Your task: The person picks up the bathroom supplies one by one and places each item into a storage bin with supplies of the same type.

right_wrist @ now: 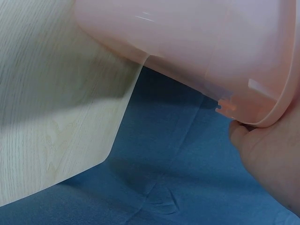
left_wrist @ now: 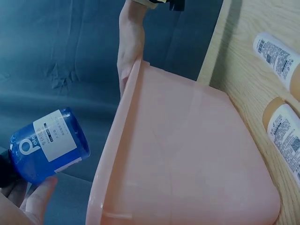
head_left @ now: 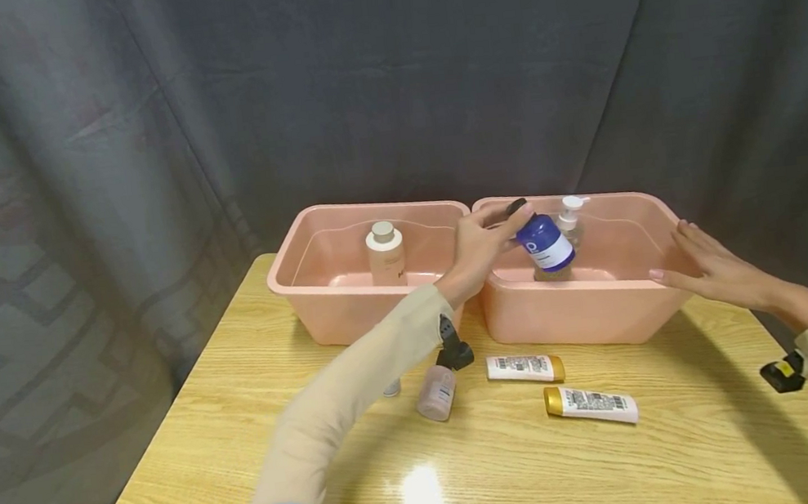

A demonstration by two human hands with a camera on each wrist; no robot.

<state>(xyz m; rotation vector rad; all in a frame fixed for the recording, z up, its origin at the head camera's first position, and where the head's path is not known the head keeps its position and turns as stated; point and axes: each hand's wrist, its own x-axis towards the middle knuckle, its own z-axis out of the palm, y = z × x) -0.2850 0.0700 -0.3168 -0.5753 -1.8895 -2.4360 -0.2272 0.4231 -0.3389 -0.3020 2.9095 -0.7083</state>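
My left hand (head_left: 479,246) holds a blue bottle (head_left: 545,242) by its black-capped neck, tilted, over the right pink bin (head_left: 564,301). In the left wrist view the bottle (left_wrist: 49,140) shows a white label, with fingers near its cap end. Behind it in that bin stands a clear bottle with a white pump (head_left: 571,206), partly hidden by the blue one. My right hand (head_left: 727,271) grips the bin's right end at the rim, thumb at the front edge. A bent fingertip shows under the rim (right_wrist: 272,119) in the right wrist view.
The left pink bin (head_left: 336,312) holds a white bottle with a beige cap (head_left: 385,254). On the table (head_left: 248,457) lie two white tubes with gold caps, one nearer the bins (head_left: 520,368) and one in front (head_left: 598,406), plus a pink bottle (head_left: 437,396). A small whitish object (head_left: 392,388) is partly behind my left forearm.
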